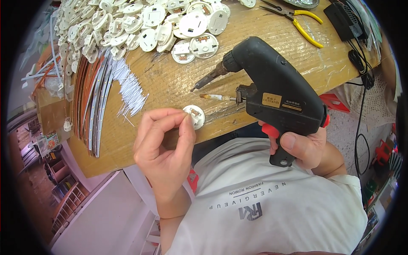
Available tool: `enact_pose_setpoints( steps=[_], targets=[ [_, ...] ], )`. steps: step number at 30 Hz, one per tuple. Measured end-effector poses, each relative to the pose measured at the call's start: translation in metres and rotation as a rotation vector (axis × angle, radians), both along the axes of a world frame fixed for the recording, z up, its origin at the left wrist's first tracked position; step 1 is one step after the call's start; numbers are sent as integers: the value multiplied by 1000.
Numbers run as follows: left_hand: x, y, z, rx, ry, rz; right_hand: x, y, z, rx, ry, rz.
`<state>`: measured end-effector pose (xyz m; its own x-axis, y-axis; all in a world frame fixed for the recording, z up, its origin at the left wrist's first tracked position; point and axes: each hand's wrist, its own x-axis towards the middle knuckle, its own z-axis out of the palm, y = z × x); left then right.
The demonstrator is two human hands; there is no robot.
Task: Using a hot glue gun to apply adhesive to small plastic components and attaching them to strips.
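Observation:
My left hand (165, 142) is closed, thumb and forefinger pinched at the left edge of a small round white plastic base (196, 120) near the table's front edge. Copper-coloured contacts show on that base; the fingertips cover its left part. My right hand (304, 146) grips the handle of a black soldering gun (282, 76) with a red trigger (270, 130). Its dark tip and the thin feed tube (214, 97) below point left, above the base and apart from it. Whether the pinch also holds something thin is hidden.
A large heap of similar white round bases (148, 25) covers the far left. Nearer lie long narrow LED strips (91, 106) and a bundle of short white wires (131, 91). Yellow-handled pliers (304, 32), a black power adapter (346, 21) and black cables (361, 70) are at the far right.

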<state>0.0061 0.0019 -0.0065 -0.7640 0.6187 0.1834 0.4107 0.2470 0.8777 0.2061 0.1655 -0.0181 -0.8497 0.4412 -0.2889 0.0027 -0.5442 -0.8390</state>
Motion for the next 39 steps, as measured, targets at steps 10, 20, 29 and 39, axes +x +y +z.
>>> enact_pose_setpoints(
  steps=[10, 20, 29, 39],
  targets=[
    [1, -3, -3, 6, -118, 86, -29, -2, 3, 150, 173, 93],
    [-5, -7, -14, 13, -97, 87, -74, -20, -4, 314, 230, 61],
    [-13, -6, -3, -6, -2, -19, -69, -17, 2, 327, 167, 148],
    [-124, -44, 10, -227, 745, 290, -73, 6, 1, 277, 88, -9]
  ],
)
